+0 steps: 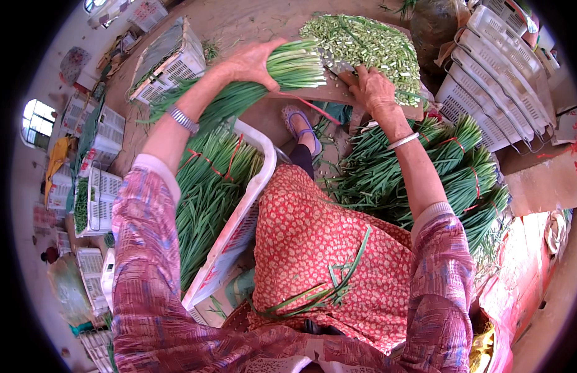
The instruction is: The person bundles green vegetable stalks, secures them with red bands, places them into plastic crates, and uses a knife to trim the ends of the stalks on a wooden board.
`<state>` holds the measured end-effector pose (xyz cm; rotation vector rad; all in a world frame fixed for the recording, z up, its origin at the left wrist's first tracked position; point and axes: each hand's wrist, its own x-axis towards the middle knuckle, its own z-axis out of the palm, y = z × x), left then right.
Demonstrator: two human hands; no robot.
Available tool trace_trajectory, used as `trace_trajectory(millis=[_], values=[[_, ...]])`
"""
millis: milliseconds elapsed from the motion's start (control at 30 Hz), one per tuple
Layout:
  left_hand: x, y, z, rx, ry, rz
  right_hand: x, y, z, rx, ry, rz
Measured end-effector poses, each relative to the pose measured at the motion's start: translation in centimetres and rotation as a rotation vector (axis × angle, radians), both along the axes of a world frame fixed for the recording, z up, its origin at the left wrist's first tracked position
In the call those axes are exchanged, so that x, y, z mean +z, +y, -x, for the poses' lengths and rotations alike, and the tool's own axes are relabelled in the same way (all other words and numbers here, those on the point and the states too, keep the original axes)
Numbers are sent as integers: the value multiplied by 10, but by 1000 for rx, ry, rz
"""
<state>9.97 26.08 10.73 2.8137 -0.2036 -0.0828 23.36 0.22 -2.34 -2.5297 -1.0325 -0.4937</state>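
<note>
My left hand is closed around a thick bunch of green chives, its pale cut ends pointing right and its leaves trailing left over my wrist. A thin red strip hangs just below that hand. On the board, my right hand has its fingers curled down at the edge of a heap of chopped pale stem pieces. A narrow dark shape shows by its thumb, but what it grips is mostly hidden. Beside my left knee, a white plastic crate holds tied chives.
Several red-banded chive bundles lie to my right. Stacked white crates stand at the far right, and another crate sits at the far left. Loose leaves lie on my red patterned apron. My foot in a purple shoe shows below the board.
</note>
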Motion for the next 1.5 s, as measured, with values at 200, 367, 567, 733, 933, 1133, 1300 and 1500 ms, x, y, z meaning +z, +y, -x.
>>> trace_trajectory(millis=[200,367,567,733,933,1133,1300,1500], values=[[-56,23,-44,58,194,183,3,12,-5,29,131,45],[-58,-27,-59,192,-78,-191,1,-15,-1,116,296,-303],[-80,-37,-64,378,-166,-302,20,-34,71,150,433,-489],[-74,-37,-65,377,-89,-306,26,-42,102,86,312,-400],[-71,-38,-69,373,-53,-288,20,-41,116,62,198,-315],[-73,-33,-71,383,-53,-262,4,-28,116,-10,173,-217],[-77,-33,-71,367,-114,-255,4,-17,113,-59,202,-149],[-82,-34,-67,359,-172,-262,18,-13,98,-9,252,-117]])
